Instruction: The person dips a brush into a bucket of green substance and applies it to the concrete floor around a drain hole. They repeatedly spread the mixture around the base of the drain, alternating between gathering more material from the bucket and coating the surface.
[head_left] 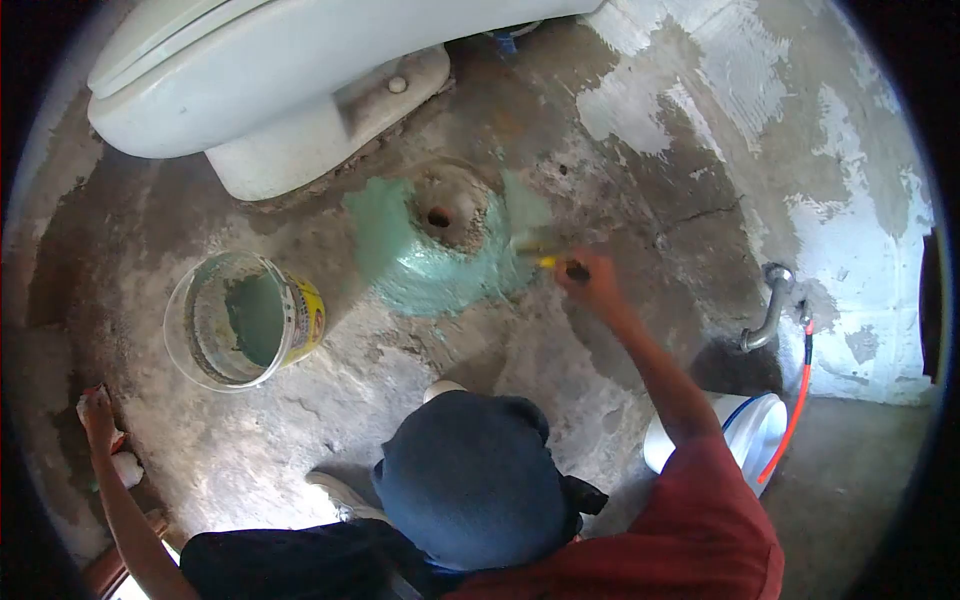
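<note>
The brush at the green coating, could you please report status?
Right hand on brush, right side of coating. Left hand far left, grip unclear. Open bucket left of coating.

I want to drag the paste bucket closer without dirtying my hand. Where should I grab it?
Probably by the bucket's rim on its left side, with your left hand coming from above, thumb just inside. The round mouth faces up, and the green paste sits toward the right. Your right hand holds the brush.

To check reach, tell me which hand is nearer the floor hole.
Right. The right hand, holding a brush, is to the right of the floor hole; the left hand is much farther left, beyond the bucket.
</note>
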